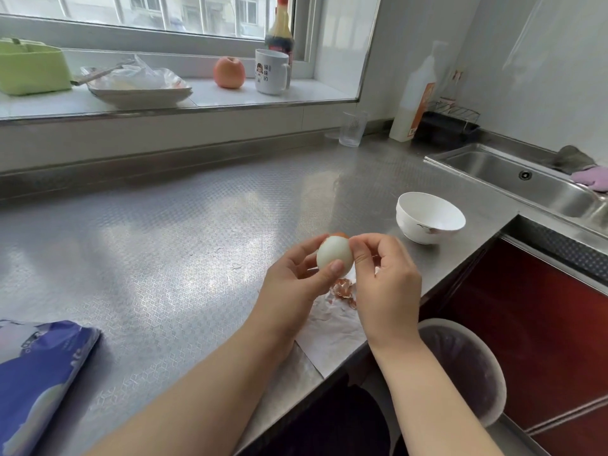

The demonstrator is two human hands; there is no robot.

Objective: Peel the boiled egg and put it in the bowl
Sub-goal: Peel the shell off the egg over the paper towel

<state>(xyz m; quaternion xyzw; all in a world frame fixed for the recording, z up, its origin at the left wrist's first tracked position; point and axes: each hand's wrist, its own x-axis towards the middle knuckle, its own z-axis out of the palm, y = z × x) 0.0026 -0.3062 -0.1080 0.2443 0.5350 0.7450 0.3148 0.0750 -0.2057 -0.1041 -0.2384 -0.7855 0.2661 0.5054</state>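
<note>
Daylight comes through a wide window [148,11] onto a white sill [204,93] and a patterned steel counter [148,232]. A steel sink [513,179] sits at the right below pale walls [543,60], with red cabinets [543,324] beneath.

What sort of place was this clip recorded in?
Most likely a home kitchen: a stainless steel counter with a built-in sink, a windowsill holding a mug and a sauce bottle, and a lined waste bin below the counter's edge.
</note>
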